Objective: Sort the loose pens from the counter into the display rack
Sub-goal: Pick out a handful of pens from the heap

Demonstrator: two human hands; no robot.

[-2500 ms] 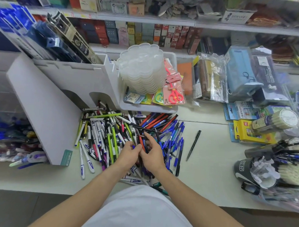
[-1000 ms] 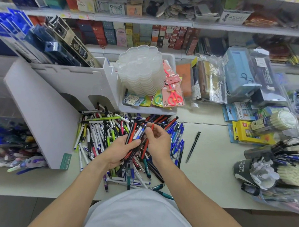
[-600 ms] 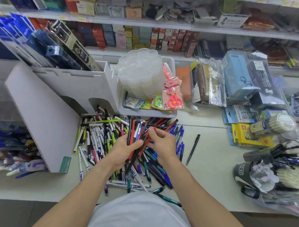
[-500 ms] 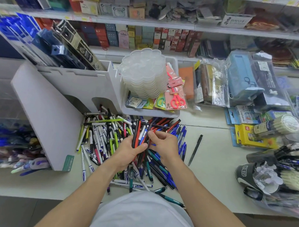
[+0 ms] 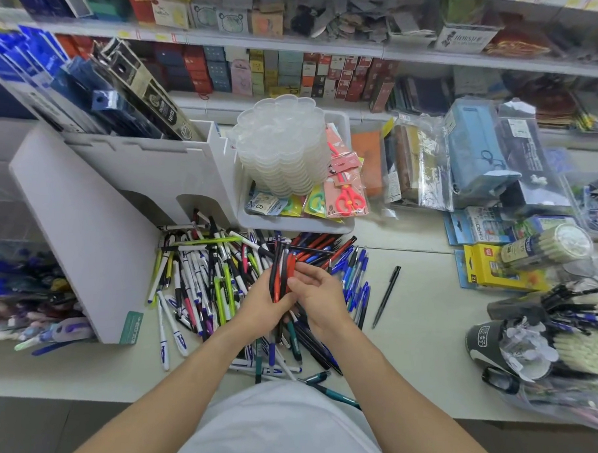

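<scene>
A big heap of loose pens (image 5: 213, 277) in white, green, blue, red and black lies on the pale counter (image 5: 423, 334). My left hand (image 5: 260, 305) grips an upright bundle of red and black pens (image 5: 282, 270) above the heap. My right hand (image 5: 317, 295) closes on the same bundle from the right, fingers on the red pens. The white display rack (image 5: 85, 224) stands to the left, with boxed pens in its top slots and two arched openings near the heap.
One black pen (image 5: 386, 297) lies alone right of the heap. Behind the heap sits a white tray (image 5: 291, 222) with stacked clear palettes and scissors. Bagged brushes and pens (image 5: 553, 340) crowd the right edge. Shelves of stationery fill the back.
Both hands came up from the heap holding a bundle of pens. The bundle has since been drawn tighter and stands more upright, with the right hand's fingers shifting along it.
</scene>
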